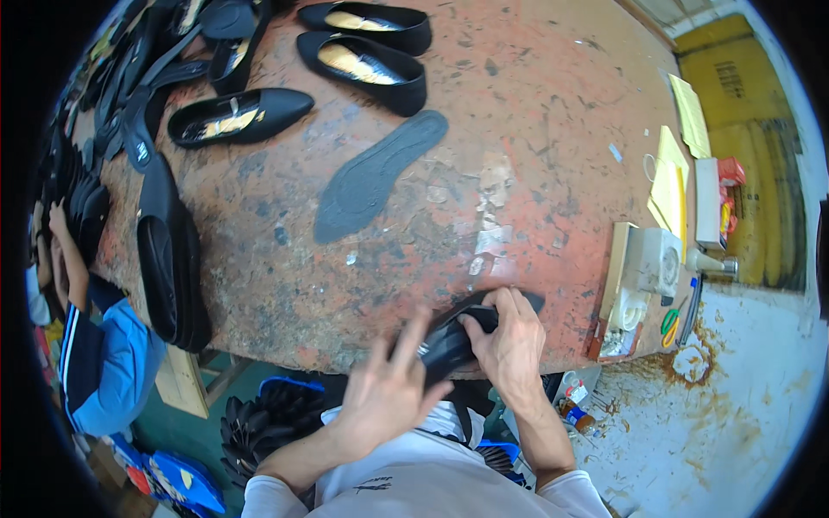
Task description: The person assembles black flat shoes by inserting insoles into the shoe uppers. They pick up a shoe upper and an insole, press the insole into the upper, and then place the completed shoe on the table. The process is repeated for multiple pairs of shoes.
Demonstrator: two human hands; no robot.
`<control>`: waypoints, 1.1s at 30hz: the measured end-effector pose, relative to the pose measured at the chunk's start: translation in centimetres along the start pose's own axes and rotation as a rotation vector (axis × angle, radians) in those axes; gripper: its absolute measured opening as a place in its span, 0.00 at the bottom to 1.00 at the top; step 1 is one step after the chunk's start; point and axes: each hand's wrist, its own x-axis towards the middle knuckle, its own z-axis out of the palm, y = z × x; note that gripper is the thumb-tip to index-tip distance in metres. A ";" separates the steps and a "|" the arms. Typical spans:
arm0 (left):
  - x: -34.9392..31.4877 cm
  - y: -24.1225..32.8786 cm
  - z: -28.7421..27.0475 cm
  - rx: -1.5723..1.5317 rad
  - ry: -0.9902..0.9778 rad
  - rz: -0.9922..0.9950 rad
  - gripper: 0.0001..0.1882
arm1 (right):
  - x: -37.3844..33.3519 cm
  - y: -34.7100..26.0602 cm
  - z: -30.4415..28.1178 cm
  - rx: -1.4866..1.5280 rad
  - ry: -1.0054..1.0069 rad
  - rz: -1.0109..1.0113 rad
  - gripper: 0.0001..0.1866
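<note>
A black pointed flat shoe point(445, 348) lies at the table's near edge, its toe aimed to the right. My right hand point(511, 338) is closed around its front part, the thumb at the opening. At the heel end, my left hand point(387, 390) has its fingers spread, slightly blurred; whether it touches the shoe I cannot tell. A dark grey insole point(377, 177) rests flat on the worn table point(553, 173) beyond the shoe. Nested black shoes point(173, 268) stand to the left. Farther off are a black shoe with a gold lining point(237, 119) and two similar ones point(367, 67).
Several black shoes and insoles point(142, 112) crowd the far left. Along the right edge sit a box with a white tape roll point(633, 309), green-handled scissors point(669, 324) and yellow paper point(669, 181). Another person in blue point(117, 363) works at the left.
</note>
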 end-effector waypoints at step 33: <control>3.5 2.5 14.1 -0.367 0.025 -0.115 0.25 | -0.7 1.0 3.2 -0.484 0.207 -0.289 0.52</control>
